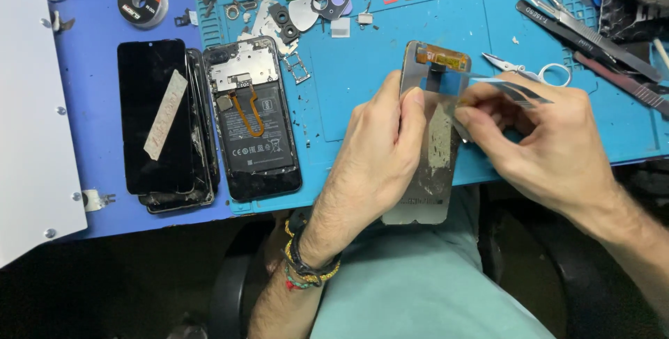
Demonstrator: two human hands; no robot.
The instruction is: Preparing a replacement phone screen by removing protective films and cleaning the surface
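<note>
My left hand [380, 151] grips a grey phone screen panel [432, 165] by its left edge, back side up, over the front edge of the blue work mat [362, 81]. An orange flex strip [442, 57] shows at the panel's top. My right hand [543, 137] pinches metal tweezers [512, 89] whose tips rest on a clear film near the panel's upper part. An opened phone body [254, 119] with battery and orange flex cable lies on the mat to the left.
A black screen [153, 116] with a tape strip lies on stacked cracked panels at the left. A tape roll [141, 1], small scissors [533, 71], spudgers and tweezers [592, 36], camera frames and screws scatter along the mat's back. A white panel [31, 123] is far left.
</note>
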